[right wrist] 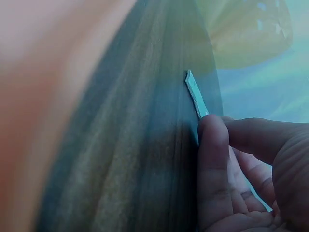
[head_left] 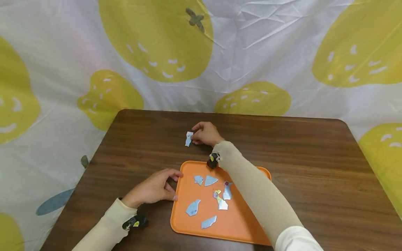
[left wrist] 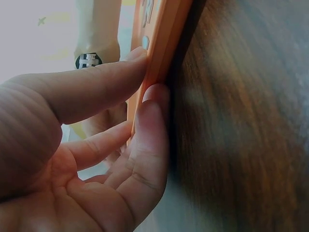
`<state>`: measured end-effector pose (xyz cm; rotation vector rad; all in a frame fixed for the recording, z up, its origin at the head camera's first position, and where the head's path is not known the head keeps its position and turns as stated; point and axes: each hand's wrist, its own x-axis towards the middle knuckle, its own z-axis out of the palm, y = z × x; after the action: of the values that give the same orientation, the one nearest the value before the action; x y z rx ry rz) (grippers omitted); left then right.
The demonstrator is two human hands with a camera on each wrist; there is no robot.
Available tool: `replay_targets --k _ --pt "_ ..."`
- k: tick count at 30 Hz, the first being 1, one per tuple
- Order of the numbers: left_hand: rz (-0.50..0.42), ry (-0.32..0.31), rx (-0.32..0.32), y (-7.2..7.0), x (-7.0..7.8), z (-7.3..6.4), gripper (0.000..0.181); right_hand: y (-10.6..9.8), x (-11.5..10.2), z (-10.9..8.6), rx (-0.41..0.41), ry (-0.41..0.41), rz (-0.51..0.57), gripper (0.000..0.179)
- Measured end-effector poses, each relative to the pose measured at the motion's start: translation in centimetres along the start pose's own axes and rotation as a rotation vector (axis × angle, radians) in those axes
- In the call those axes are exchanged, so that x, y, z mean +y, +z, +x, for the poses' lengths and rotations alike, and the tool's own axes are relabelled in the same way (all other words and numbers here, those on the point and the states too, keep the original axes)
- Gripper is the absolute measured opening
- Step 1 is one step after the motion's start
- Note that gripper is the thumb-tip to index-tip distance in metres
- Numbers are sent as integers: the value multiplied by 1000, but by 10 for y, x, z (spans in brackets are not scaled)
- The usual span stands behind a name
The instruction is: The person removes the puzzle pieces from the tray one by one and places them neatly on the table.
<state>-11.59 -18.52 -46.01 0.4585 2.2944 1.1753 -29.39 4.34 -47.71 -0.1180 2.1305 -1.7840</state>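
At the far part of the table my right hand (head_left: 205, 134) pinches a small, flat, pale blue piece (head_left: 188, 138) with an irregular outline. In the right wrist view the piece (right wrist: 195, 95) shows edge-on past the fingertips, close over the wood; its middle is hidden by the fingers. My left hand (head_left: 154, 187) grips the left edge of an orange tray (head_left: 248, 219). The left wrist view has the thumb on the tray's rim (left wrist: 161, 43) and other fingers against its outer side. On the tray lie several flat, shiny, irregular pieces, one (head_left: 221, 200) with coloured print.
The brown wooden table (head_left: 314, 167) extends around the tray. A pale curtain (head_left: 245, 45) with yellow fruit prints hangs behind and beside the table. My right forearm (head_left: 260, 188) crosses over the tray's right part and hides some of it.
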Motion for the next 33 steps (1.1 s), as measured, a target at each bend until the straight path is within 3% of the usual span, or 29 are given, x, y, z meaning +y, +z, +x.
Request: replay_targets --k 7,20,33 --pt "0 4 -7 2 2 1 68 -5 0 -5 6 -38 -58 40" --pt "-4 -6 -8 0 3 5 71 -18 -24 -26 -41 -150 -103 43" --pt "-23 8 -22 -1 1 6 73 -30 -40 -67 -117 -271 -213 40"
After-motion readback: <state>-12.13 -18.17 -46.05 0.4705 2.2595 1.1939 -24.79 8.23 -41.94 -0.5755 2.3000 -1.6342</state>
